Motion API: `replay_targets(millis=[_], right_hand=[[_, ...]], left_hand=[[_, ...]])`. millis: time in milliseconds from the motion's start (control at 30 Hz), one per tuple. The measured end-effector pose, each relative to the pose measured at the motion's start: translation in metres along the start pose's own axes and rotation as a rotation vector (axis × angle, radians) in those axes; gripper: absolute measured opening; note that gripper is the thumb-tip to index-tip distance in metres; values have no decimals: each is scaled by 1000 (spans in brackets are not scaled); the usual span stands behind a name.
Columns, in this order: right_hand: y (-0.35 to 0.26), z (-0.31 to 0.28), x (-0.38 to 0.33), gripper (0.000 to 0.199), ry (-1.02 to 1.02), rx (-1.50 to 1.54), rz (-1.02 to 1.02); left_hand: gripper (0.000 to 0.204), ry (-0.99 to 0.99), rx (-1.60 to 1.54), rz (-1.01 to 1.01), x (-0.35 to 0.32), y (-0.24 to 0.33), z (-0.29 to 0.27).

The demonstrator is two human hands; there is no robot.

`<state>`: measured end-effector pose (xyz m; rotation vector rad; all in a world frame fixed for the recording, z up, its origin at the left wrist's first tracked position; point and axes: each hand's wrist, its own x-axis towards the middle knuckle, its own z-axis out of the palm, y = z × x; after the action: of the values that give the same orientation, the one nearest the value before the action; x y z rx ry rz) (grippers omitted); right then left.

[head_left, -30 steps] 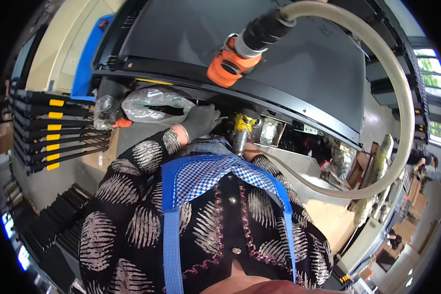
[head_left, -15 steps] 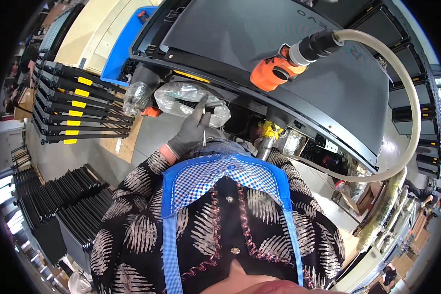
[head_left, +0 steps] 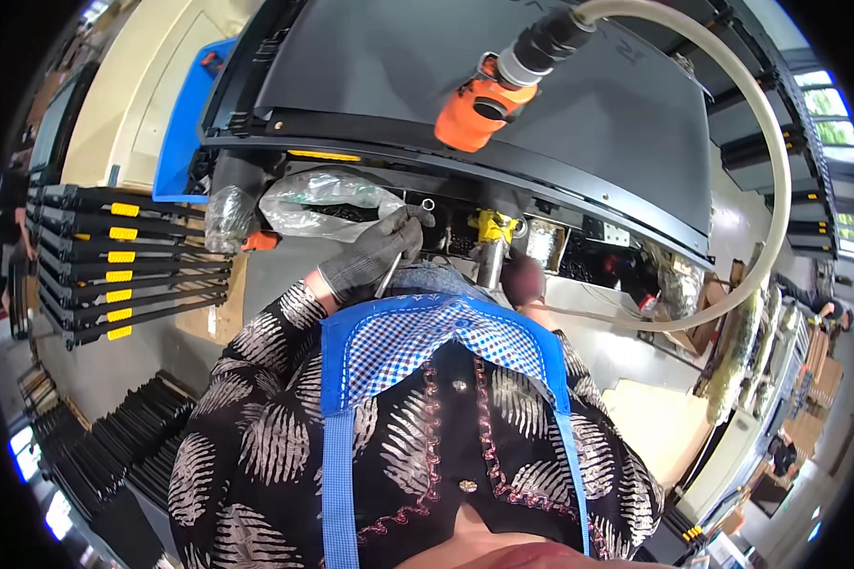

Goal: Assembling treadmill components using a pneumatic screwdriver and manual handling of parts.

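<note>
A slim metal wrench is held closed in the gloved left hand, its ring end raised at the machine's underside beside the plastic bag. It should be kept square. The right hand's grip cannot be told.

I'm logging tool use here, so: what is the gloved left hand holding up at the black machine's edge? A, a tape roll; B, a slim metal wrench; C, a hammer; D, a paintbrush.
B: the left hand in a grey glove grips a slim metal wrench, its ring end up by the black machine.
</note>
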<state>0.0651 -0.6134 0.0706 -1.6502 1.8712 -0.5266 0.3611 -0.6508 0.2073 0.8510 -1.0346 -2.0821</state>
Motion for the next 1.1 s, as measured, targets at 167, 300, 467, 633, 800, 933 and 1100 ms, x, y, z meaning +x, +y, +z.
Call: replay_targets(millis=[167, 300, 467, 633, 800, 933, 1100], right_hand=[[-54, -81, -15, 25, -24, 762, 437], [-114, -110, -22, 24, -99, 1079, 278], [-144, -105, -27, 26, -247, 1370, 96], [-153, -106, -26, 26, -335, 1359, 123], [-157, -104, -18, 25, -408, 1238, 90], [-166, -106, -11, 23, -457, 1175, 39], [-171, -106, -5, 19, -484, 1164, 56]], left_hand=[[30, -91, 175, 14, 15, 16, 13], [29, -90, 340, 26, 23, 28, 27], [28, -38, 660, 134, 27, 44, 45], [27, 36, 853, 221, 27, 46, 44], [26, 128, 1033, 269, 20, 55, 42], [26, 176, 1222, 396, 14, 73, 42], [28, 127, 1320, 411, 15, 84, 38]])
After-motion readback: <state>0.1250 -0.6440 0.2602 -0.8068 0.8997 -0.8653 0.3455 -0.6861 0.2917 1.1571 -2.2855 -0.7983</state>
